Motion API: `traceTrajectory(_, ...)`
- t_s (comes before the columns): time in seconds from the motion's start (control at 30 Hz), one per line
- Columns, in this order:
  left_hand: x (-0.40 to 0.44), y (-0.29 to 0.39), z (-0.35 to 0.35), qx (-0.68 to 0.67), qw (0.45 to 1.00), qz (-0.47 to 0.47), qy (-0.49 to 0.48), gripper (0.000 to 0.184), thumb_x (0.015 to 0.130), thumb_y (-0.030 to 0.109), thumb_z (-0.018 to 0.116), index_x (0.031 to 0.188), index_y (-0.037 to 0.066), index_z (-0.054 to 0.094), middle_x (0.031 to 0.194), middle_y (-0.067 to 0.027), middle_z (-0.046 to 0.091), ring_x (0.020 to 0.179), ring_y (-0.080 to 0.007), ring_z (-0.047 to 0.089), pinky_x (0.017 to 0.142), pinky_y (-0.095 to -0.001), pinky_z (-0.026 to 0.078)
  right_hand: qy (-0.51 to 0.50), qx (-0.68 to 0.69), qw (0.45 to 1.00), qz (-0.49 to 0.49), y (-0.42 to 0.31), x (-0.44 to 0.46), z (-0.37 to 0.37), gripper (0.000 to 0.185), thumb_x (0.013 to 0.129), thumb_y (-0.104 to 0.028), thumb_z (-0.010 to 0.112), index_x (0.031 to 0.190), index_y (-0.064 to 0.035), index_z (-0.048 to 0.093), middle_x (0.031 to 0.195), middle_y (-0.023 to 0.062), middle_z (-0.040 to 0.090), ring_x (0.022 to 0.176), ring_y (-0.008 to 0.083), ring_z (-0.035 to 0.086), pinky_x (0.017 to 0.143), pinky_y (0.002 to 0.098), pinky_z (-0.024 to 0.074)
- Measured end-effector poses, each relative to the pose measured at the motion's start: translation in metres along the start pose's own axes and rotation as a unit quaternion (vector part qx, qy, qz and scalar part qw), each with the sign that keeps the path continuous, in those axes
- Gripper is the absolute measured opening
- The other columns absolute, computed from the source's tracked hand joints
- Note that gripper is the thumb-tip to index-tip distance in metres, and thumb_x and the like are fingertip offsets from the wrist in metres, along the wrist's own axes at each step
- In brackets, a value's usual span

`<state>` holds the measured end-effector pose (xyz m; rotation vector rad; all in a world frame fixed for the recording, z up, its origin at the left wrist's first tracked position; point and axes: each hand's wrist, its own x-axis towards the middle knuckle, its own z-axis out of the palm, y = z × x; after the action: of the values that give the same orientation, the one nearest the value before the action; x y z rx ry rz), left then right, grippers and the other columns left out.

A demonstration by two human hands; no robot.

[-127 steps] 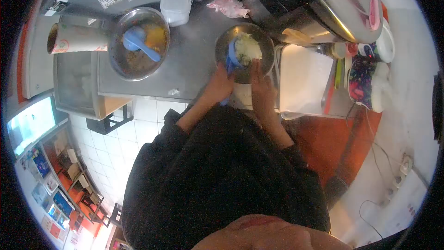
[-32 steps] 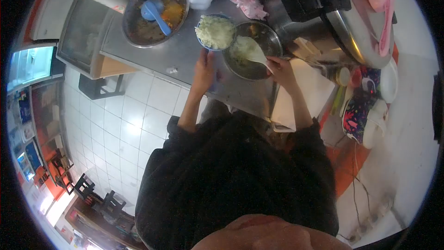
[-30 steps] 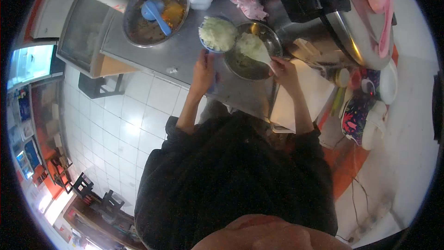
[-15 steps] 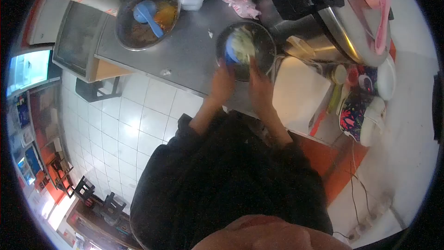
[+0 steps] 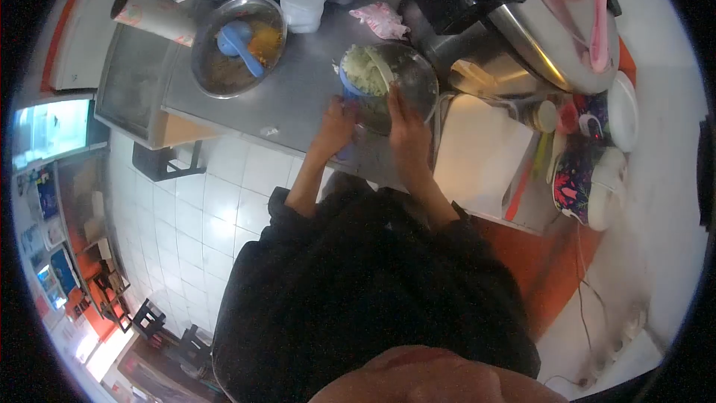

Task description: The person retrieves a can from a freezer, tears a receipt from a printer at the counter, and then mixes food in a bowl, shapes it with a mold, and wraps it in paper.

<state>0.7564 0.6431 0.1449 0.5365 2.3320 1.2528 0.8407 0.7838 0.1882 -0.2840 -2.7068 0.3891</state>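
My left hand (image 5: 335, 127) is closed around the handle of a blue ladle (image 5: 347, 89). Heaped in the ladle is a pale green-white food (image 5: 364, 69), perhaps rice, over the left side of a metal bowl (image 5: 422, 83). My right hand (image 5: 406, 123) grips a pale spatula (image 5: 385, 67), its blade against the right side of the heap. The exact shape of the ladle's cup is hidden under the food.
Left on the counter stands a steel bowl (image 5: 200, 67) with yellow-brown food and another blue ladle (image 5: 240, 46). Behind are plastic containers (image 5: 304, 1) and a pink-white packet (image 5: 380, 21). White paper sheets (image 5: 477, 153) and a large steel pot (image 5: 548, 45) are right.
Both hands have shifted left and slightly down. The blue ladle with its heap has moved from the bowl's middle to its left rim, the spatula staying beside it.
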Motion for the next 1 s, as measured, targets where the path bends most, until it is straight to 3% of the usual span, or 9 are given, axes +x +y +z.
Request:
traceTrajectory(0.17,-0.012,0.044,-0.002,-0.185,0.964,-0.187,-0.02,0.029,0.09,0.023,0.044,0.1,-0.004,0.046,0.083,-0.0203,0.056,0.061,-0.0278,0.061,0.052,-0.0376,0.047,0.025,0.002,0.999,0.023,0.012,-0.006,-0.021,0.068,0.07,0.002,0.054,0.134,-0.016,0.038,0.08,0.0119,0.058,0.065,0.0261,0.056,0.056,0.036,0.0481)
traceTrajectory(0.23,-0.017,0.047,0.006,-0.252,0.948,-0.194,-0.029,0.031,0.093,0.035,0.042,0.102,0.005,0.042,0.073,-0.0061,0.052,0.047,-0.013,0.049,0.037,-0.0288,0.04,0.003,-0.005,0.999,0.043,0.023,-0.006,-0.031,0.066,0.071,0.001,0.054,0.133,-0.017,0.039,0.083,0.0126,0.058,0.067,0.0267,0.056,0.056,0.0368,0.0479)
traceTrajectory(0.53,-0.041,0.077,0.051,-0.299,0.939,-0.171,0.022,0.025,0.095,0.03,0.038,0.097,0.006,0.043,0.078,-0.0068,0.053,0.048,-0.0114,0.052,0.035,-0.0271,0.039,0.0,0.121,0.992,0.022,0.079,-0.027,-0.001,0.032,0.088,-0.013,0.048,0.117,0.0005,0.048,0.098,0.0227,0.057,0.084,0.0354,0.055,0.079,0.0423,0.0417)
traceTrajectory(0.6,-0.055,0.105,0.071,-0.248,0.953,-0.176,0.0,0.029,0.094,0.031,0.038,0.093,0.003,0.046,0.083,-0.0116,0.055,0.055,-0.0162,0.056,0.042,-0.0306,0.043,-0.154,0.524,0.831,0.108,0.083,-0.058,-0.005,0.026,0.089,-0.016,0.046,0.11,0.0,0.052,0.093,0.016,0.059,0.083,0.0254,0.055,0.078,0.0353,0.0419)
traceTrajectory(0.63,-0.059,0.117,0.085,-0.199,0.965,-0.173,-0.009,0.033,0.094,0.031,0.038,0.09,0.0,0.049,0.089,-0.0164,0.057,0.062,-0.021,0.06,0.048,-0.0341,0.046,-0.149,0.518,0.833,0.125,0.08,-0.068,-0.02,0.026,0.089,-0.016,0.046,0.11,0.0,0.052,0.093,0.016,0.059,0.083,0.0254,0.055,0.078,0.0353,0.0419)
traceTrajectory(0.7,-0.065,0.09,0.146,-0.077,0.994,-0.034,0.072,0.033,0.095,0.03,0.036,0.093,-0.001,0.05,0.094,-0.0186,0.057,0.073,-0.0254,0.06,0.059,-0.0377,0.047,-0.192,0.625,0.635,0.412,0.074,-0.074,-0.061,0.024,0.089,-0.018,0.047,0.103,-0.0009,0.056,0.09,0.0092,0.059,0.084,0.0173,0.053,0.079,0.0299,0.0415)
traceTrajectory(0.77,-0.072,0.062,0.214,-0.126,0.978,0.031,0.165,0.032,0.096,0.025,0.033,0.103,-0.001,0.051,0.108,-0.0233,0.053,0.103,-0.036,0.051,0.086,-0.0444,0.039,-0.124,0.635,0.642,0.411,0.095,-0.101,-0.058,0.024,0.089,-0.019,0.049,0.102,-0.0009,0.057,0.091,0.0078,0.06,0.084,0.0165,0.053,0.077,0.0288,0.0421)
traceTrajectory(0.9,-0.088,0.13,0.217,-0.172,0.984,-0.043,-0.014,0.031,0.095,0.024,0.035,0.105,0.0,0.051,0.109,-0.0241,0.052,0.101,-0.0407,0.05,0.085,-0.0455,0.038,-0.021,0.614,0.638,0.465,0.145,-0.147,-0.06,0.028,0.088,-0.019,0.051,0.107,0.0027,0.052,0.097,0.0104,0.058,0.085,0.0179,0.055,0.076,0.0294,0.0443)
traceTrajectory(1.0,-0.092,0.109,0.223,-0.101,0.984,0.076,-0.125,0.029,0.093,0.023,0.037,0.105,0.001,0.051,0.104,-0.0236,0.053,0.099,-0.0401,0.05,0.083,-0.0447,0.039,0.065,0.684,0.579,0.44,0.172,-0.151,-0.085,0.026,0.089,-0.015,0.047,0.107,0.0046,0.049,0.099,0.013,0.056,0.079,0.0212,0.058,0.073,0.0331,0.0479)
